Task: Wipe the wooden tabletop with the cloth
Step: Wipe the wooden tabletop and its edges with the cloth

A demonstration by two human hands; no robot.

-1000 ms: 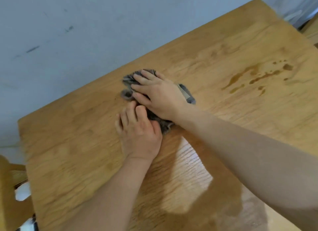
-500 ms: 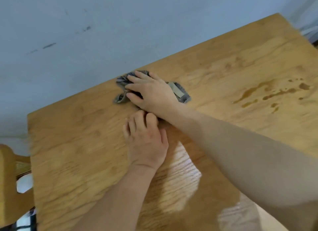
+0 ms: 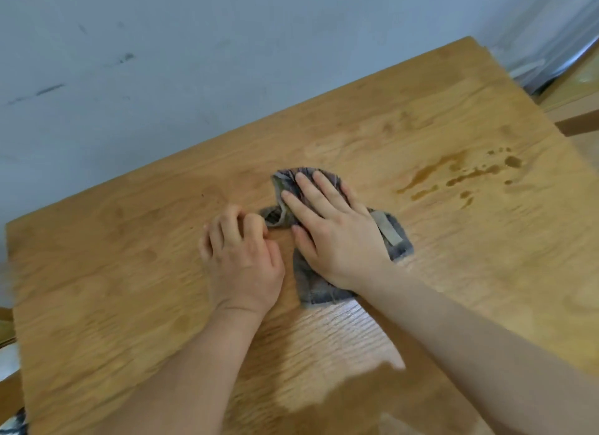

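My right hand (image 3: 337, 237) lies flat on the grey cloth (image 3: 311, 285), fingers (image 3: 324, 188) spread and extended, palm pressing the fabric onto the wooden table (image 3: 129, 272). No grasp is made; the cloth is pinned under the hand, with its edges showing beyond the fingertips, beside the thumb and below the wrist. A pale tag (image 3: 387, 228) on the cloth shows just right of that hand. My left hand (image 3: 241, 259) rests beside it on the table, fingers (image 3: 227, 227) curled inward; the fingertips touch or pinch a bunched corner of the cloth, which one I cannot tell. Brown liquid stains (image 3: 453, 178) sit well right of the right fingers, apart from the cloth.
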